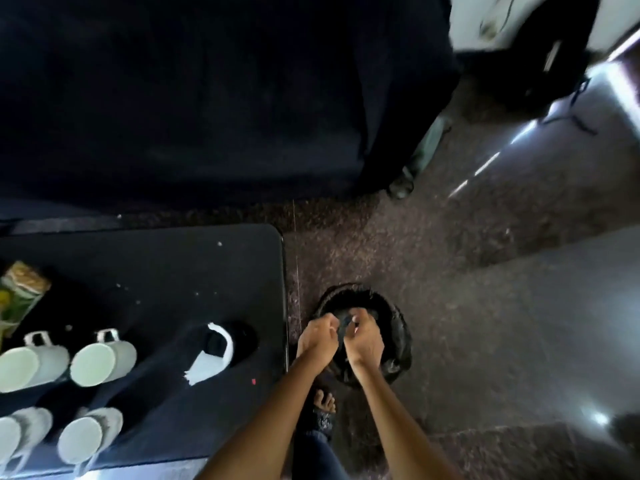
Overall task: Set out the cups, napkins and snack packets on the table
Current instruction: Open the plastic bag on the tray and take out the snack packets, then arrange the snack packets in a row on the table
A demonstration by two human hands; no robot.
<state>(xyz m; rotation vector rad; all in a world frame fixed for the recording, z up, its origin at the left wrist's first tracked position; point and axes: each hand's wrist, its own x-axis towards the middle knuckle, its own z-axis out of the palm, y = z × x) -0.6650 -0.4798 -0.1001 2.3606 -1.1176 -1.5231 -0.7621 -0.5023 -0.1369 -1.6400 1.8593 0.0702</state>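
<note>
Several pale green cups, such as the cup [102, 356], lie on their sides on the black table [194, 265] at the left. A snack packet [20, 292] rests at the table's left edge. A black and white napkin [216, 355] lies near the table's right side. Over a dark basket [398, 337] on the floor, my left hand [317, 337] and my right hand [365, 341] both pinch a small dark item [343, 323] between them; it is too dark to identify.
A large dark-covered piece of furniture [207, 98] fills the far side. The speckled floor [485, 271] stretches to the right. My sandalled foot [322, 410] stands beside the table's right edge, just below the basket.
</note>
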